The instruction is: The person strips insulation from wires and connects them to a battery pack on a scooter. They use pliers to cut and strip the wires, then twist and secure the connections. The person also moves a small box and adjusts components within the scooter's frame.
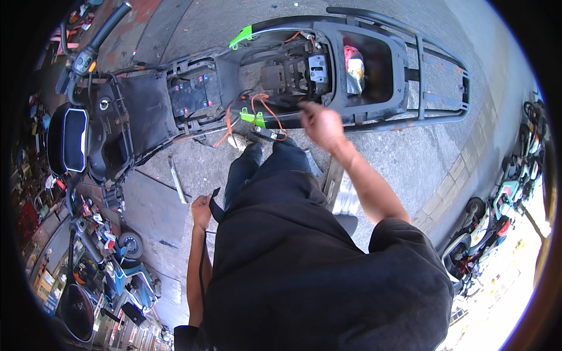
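An electric scooter with its panels off lies crosswise before me. My right hand (322, 125) hovers at the near rim of the open under-seat bay (272, 77), fingers curled and blurred; whether they pinch something is unclear. Orange cables (268, 103) loop over that rim beside a bright green trim piece (252, 116). A small black connector or module (265, 133) hangs from them. Low at my left side, my left hand (201, 213) grips a black strip (215, 206); a thin black cord runs along the forearm. Batteries (192, 94) with red and blue terminals sit in the floorboard compartment.
The storage box (373, 70) behind the bay holds a red and silver bundle. A rear rack (443, 83) extends right; handlebar (109, 26) and display (75, 139) are left. A metal strip (177, 180) lies on the ground. Parked scooters (478, 223) line the right.
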`<state>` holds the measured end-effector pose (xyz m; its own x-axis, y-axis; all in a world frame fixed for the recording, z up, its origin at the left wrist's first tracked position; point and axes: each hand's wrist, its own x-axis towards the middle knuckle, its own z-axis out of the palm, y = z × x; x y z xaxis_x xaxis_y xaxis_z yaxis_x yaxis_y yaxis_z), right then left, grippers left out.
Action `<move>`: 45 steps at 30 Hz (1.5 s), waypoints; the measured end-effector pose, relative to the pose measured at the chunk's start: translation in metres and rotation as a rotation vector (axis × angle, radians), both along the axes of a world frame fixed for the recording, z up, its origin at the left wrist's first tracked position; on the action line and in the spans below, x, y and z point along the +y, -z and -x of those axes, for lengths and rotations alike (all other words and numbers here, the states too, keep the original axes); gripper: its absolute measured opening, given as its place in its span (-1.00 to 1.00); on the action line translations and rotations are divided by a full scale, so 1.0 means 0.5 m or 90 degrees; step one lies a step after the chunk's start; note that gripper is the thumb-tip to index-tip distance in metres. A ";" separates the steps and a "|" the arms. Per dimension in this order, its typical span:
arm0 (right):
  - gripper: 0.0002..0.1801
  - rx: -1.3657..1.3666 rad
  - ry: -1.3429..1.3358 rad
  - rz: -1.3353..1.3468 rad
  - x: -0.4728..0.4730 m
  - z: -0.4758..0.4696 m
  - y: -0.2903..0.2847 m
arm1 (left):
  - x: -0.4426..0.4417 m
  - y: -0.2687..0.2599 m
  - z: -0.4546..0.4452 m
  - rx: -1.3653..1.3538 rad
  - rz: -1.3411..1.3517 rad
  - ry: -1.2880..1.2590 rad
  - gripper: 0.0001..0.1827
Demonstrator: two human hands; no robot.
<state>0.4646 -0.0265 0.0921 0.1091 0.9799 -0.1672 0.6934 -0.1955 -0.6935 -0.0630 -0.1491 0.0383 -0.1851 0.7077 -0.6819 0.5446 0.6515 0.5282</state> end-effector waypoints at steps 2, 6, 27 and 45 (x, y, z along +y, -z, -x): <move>-0.81 -0.065 0.156 -0.132 0.035 -0.096 0.002 | -0.005 -0.002 0.009 -0.004 -0.001 0.018 -0.70; -0.45 -0.386 0.060 0.181 0.121 -0.280 0.064 | -0.014 -0.011 0.024 -0.028 0.014 0.024 -0.72; -0.70 -0.302 0.070 0.363 0.162 -0.367 0.270 | 0.109 -0.097 0.045 -0.039 0.129 0.095 -0.77; -0.44 0.304 0.306 -0.052 0.050 -0.506 -0.082 | 0.239 -0.088 -0.016 -0.012 0.088 0.179 -0.79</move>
<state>0.7174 -0.0013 0.1331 0.4682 0.8526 -0.2321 0.1572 -0.3389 -0.9276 -0.0548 -0.0297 0.0825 0.0178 0.6297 -0.7767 0.7043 0.5435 0.4568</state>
